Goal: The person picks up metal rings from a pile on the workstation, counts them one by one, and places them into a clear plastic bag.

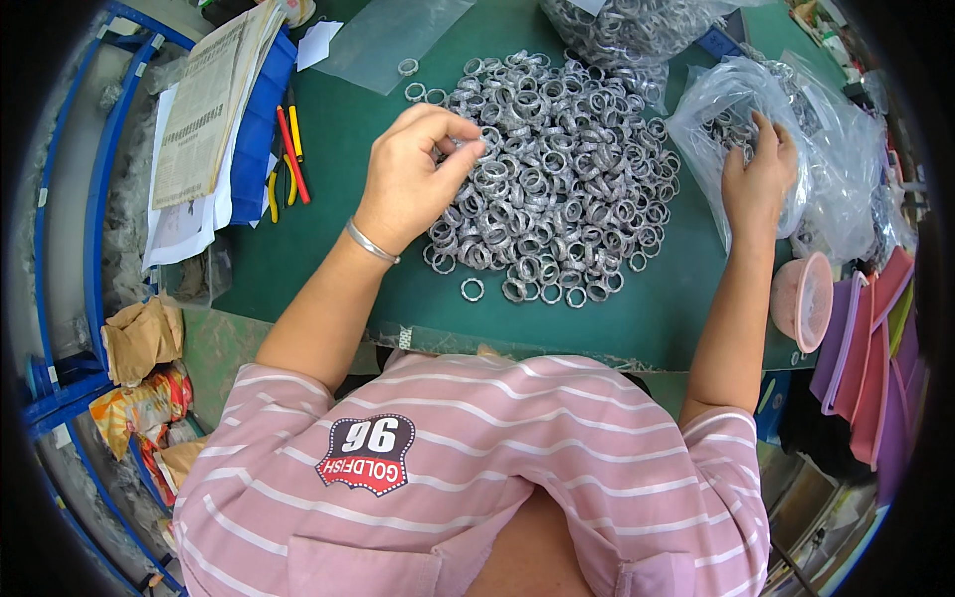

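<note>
A big heap of small grey metal rings (557, 189) lies on the green table in front of me. My left hand (413, 164) is over the heap's left edge, thumb and forefinger pinched together on one metal ring (489, 139). At the right, my right hand (761, 177) reaches to the mouth of a clear plastic bag (696, 124), its thumb and fingers apart. Small metal parts (729, 129) show inside this bag. Nothing can be seen between the right fingers, though the hand partly covers what lies beyond it.
A full bag of rings (622, 35) stands behind the heap. Pliers (272, 194) and a red pen-like tool (292, 154) lie left, beside a blue bin (261, 129) topped with papers. A pink bowl (802, 300) sits near the right edge. A blue shelf rack (95, 199) stands left.
</note>
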A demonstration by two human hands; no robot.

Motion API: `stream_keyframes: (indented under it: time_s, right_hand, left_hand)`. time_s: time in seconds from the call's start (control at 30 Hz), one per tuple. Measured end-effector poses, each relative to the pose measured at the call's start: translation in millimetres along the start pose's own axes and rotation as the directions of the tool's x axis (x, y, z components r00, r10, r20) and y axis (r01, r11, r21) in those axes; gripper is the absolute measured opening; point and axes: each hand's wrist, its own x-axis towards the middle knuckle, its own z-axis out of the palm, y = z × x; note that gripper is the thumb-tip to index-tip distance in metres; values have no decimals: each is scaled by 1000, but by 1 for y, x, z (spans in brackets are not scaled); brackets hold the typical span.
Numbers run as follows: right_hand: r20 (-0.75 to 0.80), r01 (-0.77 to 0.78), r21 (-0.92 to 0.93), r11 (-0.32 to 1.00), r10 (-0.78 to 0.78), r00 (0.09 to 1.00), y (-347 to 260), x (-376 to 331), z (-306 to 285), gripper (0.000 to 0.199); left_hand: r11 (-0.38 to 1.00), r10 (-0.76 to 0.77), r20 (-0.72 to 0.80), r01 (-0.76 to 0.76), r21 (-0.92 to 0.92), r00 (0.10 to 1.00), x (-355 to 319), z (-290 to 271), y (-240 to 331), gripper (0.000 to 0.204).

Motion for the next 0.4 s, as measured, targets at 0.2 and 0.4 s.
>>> stream_keyframes:
  time_s: [0.2, 0.4]
  right_hand:
    - [377, -4, 577, 817, -262, 889, -88, -24, 18, 26]
    - [333, -26, 580, 814, -208, 920, -104, -40, 39, 7]
  left_hand:
    - [958, 156, 203, -199, 209, 967, -9, 19, -14, 17]
    - [819, -308, 288, 407, -405, 907, -18, 14, -13, 6]
